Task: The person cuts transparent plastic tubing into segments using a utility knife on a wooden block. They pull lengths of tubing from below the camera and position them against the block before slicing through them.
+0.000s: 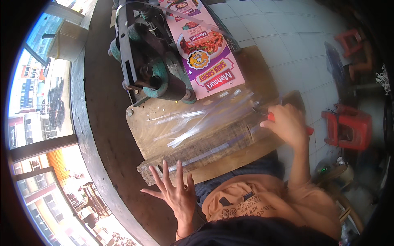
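Observation:
My right hand (288,123) grips a red-handled tool (271,117), probably scissors, at the right edge of a wooden board (213,141). Its metal tip points left toward clear plastic strips (193,123) lying across the board. My left hand (174,192) hovers open with fingers spread, just below the board's front left corner, holding nothing. A dark metal machine (150,57) with green rollers stands at the back of the board. A pink printed sheet (203,47) with a food picture lies beside it on the right.
The board rests on a brown ledge (102,123) that runs along a window at the left. Red plastic stools (349,129) stand on the tiled floor at the right. My orange shirt (254,201) fills the lower middle.

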`<state>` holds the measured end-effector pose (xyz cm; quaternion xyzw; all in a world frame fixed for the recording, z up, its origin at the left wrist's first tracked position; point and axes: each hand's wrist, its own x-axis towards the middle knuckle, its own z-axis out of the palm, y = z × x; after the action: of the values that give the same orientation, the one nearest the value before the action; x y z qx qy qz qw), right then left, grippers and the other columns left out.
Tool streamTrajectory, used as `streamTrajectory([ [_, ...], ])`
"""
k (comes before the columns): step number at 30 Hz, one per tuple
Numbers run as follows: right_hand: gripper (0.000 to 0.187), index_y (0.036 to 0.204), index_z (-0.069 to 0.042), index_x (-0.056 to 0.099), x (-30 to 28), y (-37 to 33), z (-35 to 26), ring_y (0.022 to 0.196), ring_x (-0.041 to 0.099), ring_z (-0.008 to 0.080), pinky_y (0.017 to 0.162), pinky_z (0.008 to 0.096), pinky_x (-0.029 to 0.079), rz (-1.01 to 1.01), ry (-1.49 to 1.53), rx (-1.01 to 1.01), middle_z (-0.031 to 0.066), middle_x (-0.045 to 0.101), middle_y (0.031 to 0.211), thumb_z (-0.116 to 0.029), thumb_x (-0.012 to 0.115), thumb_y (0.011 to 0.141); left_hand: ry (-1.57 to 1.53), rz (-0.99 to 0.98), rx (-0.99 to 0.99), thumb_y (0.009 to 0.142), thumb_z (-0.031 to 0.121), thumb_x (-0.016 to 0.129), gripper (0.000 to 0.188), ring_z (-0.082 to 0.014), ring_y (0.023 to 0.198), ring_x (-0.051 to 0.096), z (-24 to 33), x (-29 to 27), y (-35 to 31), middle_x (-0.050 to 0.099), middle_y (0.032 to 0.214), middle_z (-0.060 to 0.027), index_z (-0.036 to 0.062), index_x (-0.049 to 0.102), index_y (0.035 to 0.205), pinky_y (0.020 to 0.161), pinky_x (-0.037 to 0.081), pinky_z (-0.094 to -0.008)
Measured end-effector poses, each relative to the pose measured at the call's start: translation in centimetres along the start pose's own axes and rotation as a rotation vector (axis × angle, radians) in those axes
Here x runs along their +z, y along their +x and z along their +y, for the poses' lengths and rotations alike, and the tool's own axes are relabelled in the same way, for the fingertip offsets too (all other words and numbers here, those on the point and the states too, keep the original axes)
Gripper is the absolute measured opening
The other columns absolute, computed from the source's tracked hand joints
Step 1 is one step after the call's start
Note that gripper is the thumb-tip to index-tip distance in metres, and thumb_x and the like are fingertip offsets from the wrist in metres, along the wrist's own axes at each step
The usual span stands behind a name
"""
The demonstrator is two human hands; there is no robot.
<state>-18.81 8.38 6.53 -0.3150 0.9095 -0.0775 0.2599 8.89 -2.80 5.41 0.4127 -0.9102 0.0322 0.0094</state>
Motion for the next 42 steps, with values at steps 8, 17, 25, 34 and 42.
streamTrajectory([
  [8,0.032,0.077,-0.003,0.062,0.3,0.4,0.7,0.075,0.063,0.0376,0.066,0.0453,0.048,0.045,0.049,-0.009,0.0173,0.064,0.072,-0.03,0.077,0.068,-0.593,-0.008,0.778,0.074,0.013,0.067,0.033,-0.0262,0.116,0.048,9.0,3.1,9.1,0.043,0.136,-0.0095,0.0201,0.066,0.106,0.098,0.038,-0.0433],
  [17,0.03,0.092,0.0,0.052,-0.4,0.6,2.4,0.057,0.061,0.0187,0.052,0.0299,0.044,-0.028,0.687,0.041,0.0093,0.062,0.068,-0.021,0.069,0.079,-0.813,-0.439,1.049,0.076,0.023,0.068,0.027,-0.032,0.133,0.029,9.7,4.1,16.3,0.028,0.146,-0.0109,0.0309,0.066,0.102,0.105,0.03,-0.0468],
  [25,0.027,0.108,0.003,0.037,3.2,-3.2,5.3,0.078,0.05,0.0215,0.069,0.0304,0.045,0.587,0.587,-0.148,0.016,0.043,0.104,-0.009,0.051,0.09,-0.761,-0.619,1.227,0.076,0.028,0.069,0.031,-0.0338,0.131,0.031,10.1,4.1,18.4,0.028,0.144,-0.0122,0.0309,0.065,0.107,0.108,0.027,-0.0452],
  [34,0.024,0.104,0.004,0.04,7.7,-7.5,0.0,0.07,0.061,0.041,0.054,0.0433,0.048,0.186,0.45,-0.204,0.0244,0.059,0.084,-0.012,0.052,0.09,-0.826,-0.644,1.303,0.069,0.027,0.074,0.043,-0.0335,0.13,0.029,10.4,4.4,19.4,0.034,0.14,-0.0151,0.0301,0.063,0.11,0.105,0.029,-0.0431],
  [42,0.023,0.1,0.001,0.039,6.5,-6.9,-2.6,0.067,0.058,0.043,0.056,0.0478,0.044,-0.006,0.48,0.111,0.0232,0.056,0.071,-0.019,0.048,0.093,-0.849,-0.775,1.261,0.068,0.029,0.075,0.045,-0.0358,0.131,0.028,10.2,4.9,19.7,0.033,0.142,-0.0161,0.0302,0.062,0.111,0.105,0.03,-0.0427],
])
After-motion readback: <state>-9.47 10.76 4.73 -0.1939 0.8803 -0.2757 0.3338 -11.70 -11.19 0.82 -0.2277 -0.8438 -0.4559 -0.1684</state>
